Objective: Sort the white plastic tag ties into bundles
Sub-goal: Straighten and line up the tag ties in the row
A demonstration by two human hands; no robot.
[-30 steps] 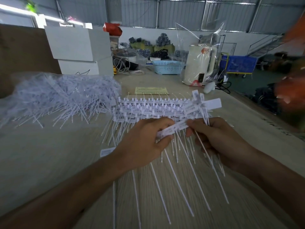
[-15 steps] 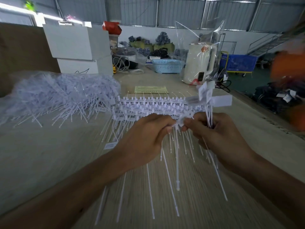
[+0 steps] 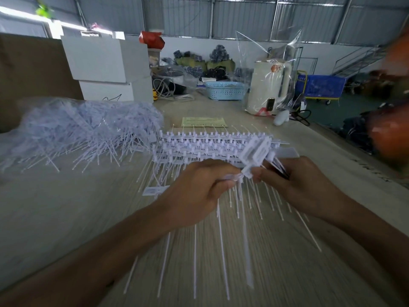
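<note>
Head view: we see a warehouse with a wooden table [image 3: 66, 218] and a loose tie heap [image 3: 88, 127] far left. Our left hand [image 3: 194, 196] pinches one tag tie [image 3: 234, 177]; our right hand [image 3: 296, 185] grips a bundle [image 3: 256, 151] above the tie rows [image 3: 199, 145].

A pale wood-grain table [image 3: 55, 218] fills the lower view. At eleven o'clock, two white boxes [image 3: 106, 69] are stacked before a brown board [image 3: 33, 69]. At twelve, a blue basket [image 3: 225, 90] sits near a cream kettle [image 3: 267, 87] in clear plastic. Behind runs a white wall [image 3: 188, 44] under grey corrugated sheeting [image 3: 243, 16]; daylight enters at ten. A blue cart [image 3: 321, 87] stands on green floor [image 3: 332, 114] at two.
</note>
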